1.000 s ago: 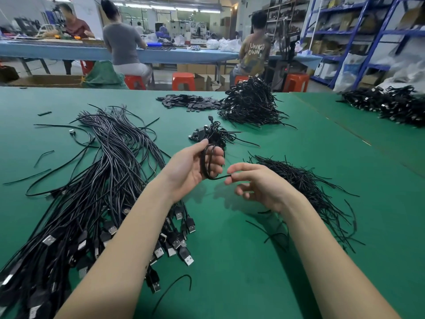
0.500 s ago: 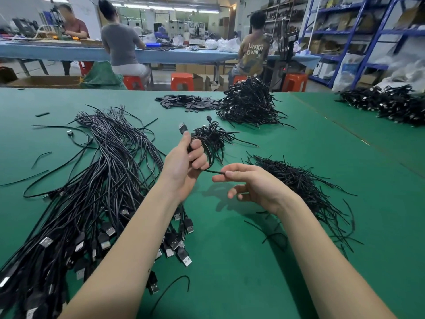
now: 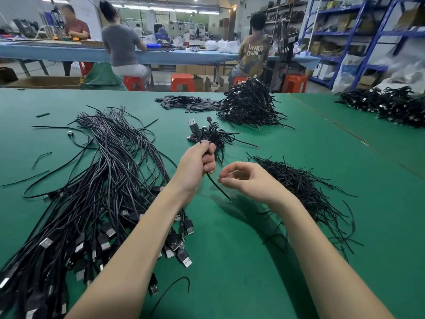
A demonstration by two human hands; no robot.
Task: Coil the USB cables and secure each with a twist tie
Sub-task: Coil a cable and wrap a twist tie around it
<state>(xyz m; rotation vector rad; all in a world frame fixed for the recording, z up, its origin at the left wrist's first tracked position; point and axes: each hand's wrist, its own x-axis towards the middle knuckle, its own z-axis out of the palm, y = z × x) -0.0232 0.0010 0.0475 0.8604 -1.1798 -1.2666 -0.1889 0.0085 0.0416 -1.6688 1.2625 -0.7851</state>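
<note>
Head view: green felt-covered worktop [image 3: 241, 261] carries everything. Biggest item is the sprawl of loose black USB cables [image 3: 99, 185] along the left side, plugs fanned toward the near-left corner. Next, a heap of already coiled black cables [image 3: 249, 104] at the far edge, centre; another such heap [image 3: 388, 107] toward the far-right corner. Pile of thin black twist ties [image 3: 299, 187] sits right of centre, just beside the right hand. Small cluster of tied coils [image 3: 213, 135] lies mid-worktop, just beyond the left hand.

Left hand [image 3: 195, 166] is curled tight round the coiled black USB cable in work [image 3: 199, 141], raised above the worktop centre; silver USB-A plug [image 3: 192, 123] sticks up above the fist, a black tail [image 3: 218, 187] hangs out below. Can't tell whether that tail is cable end or tie.

Right hand [image 3: 248, 180] has fingers loosely curled, thumb and forefinger near each other; nothing visibly held.

Handling, my read: cable is light, springy, slick-jacketed, so the coil probably wants to unwind. Grip across the loops mid-bundle, not at the plug. Ties are thin, bendable wire; pinch near the ends to twist.
</note>
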